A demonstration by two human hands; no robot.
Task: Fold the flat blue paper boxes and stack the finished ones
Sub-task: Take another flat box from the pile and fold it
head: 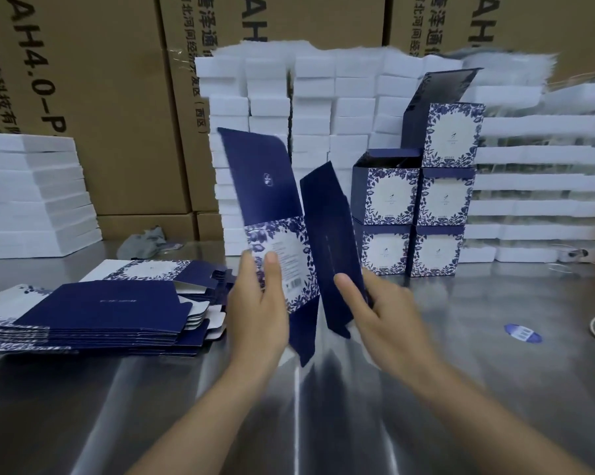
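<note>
1. The left grip [258, 313] is closed on the half-opened box [279, 248], with the thumb flat on the flowered panel and the fingers tucked behind.
2. The right grip [388, 313] pinches the same box by its plain dark-blue side panel, thumb in front and fingers behind, all a little blurred.
3. The box stands upright above the table [494, 371]. Its two panels are angled apart, the top flap is up and a bottom flap hangs down.
4. Left of the box, a pile of flat boxes [100, 310] lies on the table.
5. Behind the box to the right, the finished boxes [416, 214] stand in two columns, two high and three high. The top one has its lid flap raised.
6. Straight behind the box there's a wall of white foam blocks [309, 132], with brown cartons [118, 97] beyond.
7. Right of the box, a blue oval sticker [523, 333] sits on the table.
</note>
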